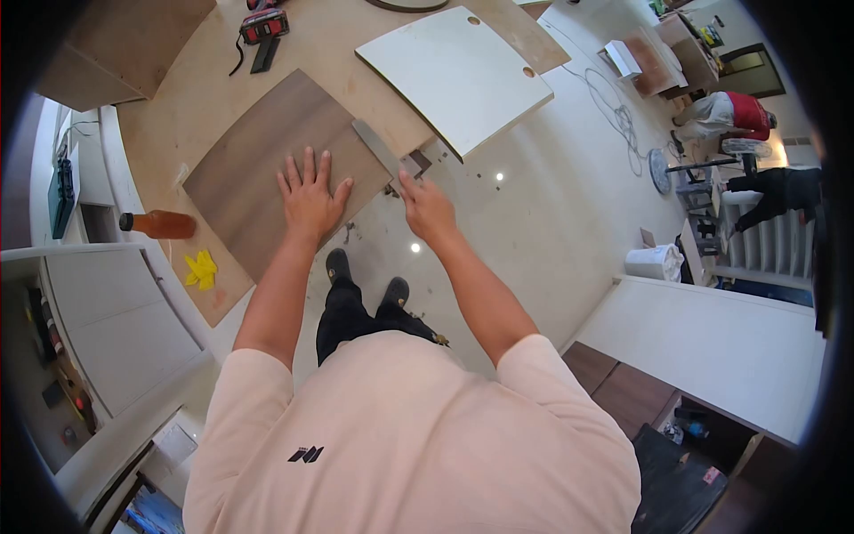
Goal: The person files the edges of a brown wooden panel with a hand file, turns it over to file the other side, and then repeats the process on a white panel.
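1. Head view, ctr: L hand (311, 200) is lying open, fingers spread, palm down on 1 brn panel (267, 169). Panel is resting on the tan worktable (147, 151), L of ctr, its lower R edge facing the person.
2. Same view, just R of ctr: R hand (430, 211) is closing round the near end of 1 long flat gray tool (374, 145); tool is lying along the panel's R edge, pointing up-L. Exact type: can't tell.
3. Top ctr: 1 wht panel (454, 80) w/ 2 round holes near its R edge is sitting on the table, partly sticking out past it.
4. Upper L: 1 red/blk power tool (262, 28) is lying on the table; 1 brn box (124, 49) is standing near the corner.
5. Mid L: 1 bottle (169, 224), amber contents, dark cap, is lying on its side; 1 yellow item (202, 270) is resting just below it, type unclear.
6. Lower ctr: 2 dark shoes (338, 265) are standing on the pale floor (525, 214).
7. Upper R: 2 other ppl, 1 in a red top (750, 116), bending, 1 in dark clothes (774, 191); 1 gray cable (614, 116) is coiling on the floor nearby.
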{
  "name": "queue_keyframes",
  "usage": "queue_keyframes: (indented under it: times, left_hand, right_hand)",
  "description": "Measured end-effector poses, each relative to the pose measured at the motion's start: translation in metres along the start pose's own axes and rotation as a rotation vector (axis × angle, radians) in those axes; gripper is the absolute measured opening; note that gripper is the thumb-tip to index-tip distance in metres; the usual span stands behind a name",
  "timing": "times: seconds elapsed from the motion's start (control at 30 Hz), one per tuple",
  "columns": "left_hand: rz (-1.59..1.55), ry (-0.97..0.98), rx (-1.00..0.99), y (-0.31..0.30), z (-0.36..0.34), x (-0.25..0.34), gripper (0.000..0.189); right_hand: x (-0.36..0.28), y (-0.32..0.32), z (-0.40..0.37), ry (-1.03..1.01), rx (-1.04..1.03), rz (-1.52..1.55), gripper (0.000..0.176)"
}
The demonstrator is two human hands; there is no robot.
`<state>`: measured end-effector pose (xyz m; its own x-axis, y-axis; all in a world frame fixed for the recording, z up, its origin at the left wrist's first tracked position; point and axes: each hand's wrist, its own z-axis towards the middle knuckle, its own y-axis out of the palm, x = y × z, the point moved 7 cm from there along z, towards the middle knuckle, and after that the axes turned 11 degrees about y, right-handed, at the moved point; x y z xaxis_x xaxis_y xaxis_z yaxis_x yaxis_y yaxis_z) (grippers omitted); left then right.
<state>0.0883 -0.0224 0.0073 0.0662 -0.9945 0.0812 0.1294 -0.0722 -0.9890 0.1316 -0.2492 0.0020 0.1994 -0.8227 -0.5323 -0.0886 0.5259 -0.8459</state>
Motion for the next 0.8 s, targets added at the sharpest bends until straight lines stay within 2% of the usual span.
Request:
queue_keyframes:
  times: [0.17, 0.3, 0.57, 0.67, 0.8]
  left_hand:
    - [-0.038, -0.006, 0.036, -0.004, -0.002, 0.000, 0.073]
    - [-0.029, 0.002, 0.042, -0.004, 0.001, 0.003, 0.072]
    - [-0.046, -0.016, 0.006, 0.000, 0.003, -0.001, 0.074]
    - [-0.039, -0.010, -0.001, 0.001, 0.001, 0.001, 0.074]
    - [-0.035, -0.012, -0.018, -0.004, 0.005, 0.000, 0.074]
  right_hand:
    - [0.020, 0.000, -0.044, 0.034, -0.073, -0.003, 0.036]
    - [0.002, 0.005, -0.001, 0.002, -0.001, -0.010, 0.039]
    - [0.009, -0.006, -0.039, 0.045, -0.080, 0.008, 0.033]
    - [-0.003, -0.002, 0.004, 0.027, 0.012, -0.035, 0.035]
    - [0.013, -0.016, 0.007, 0.012, 0.002, -0.017, 0.038]
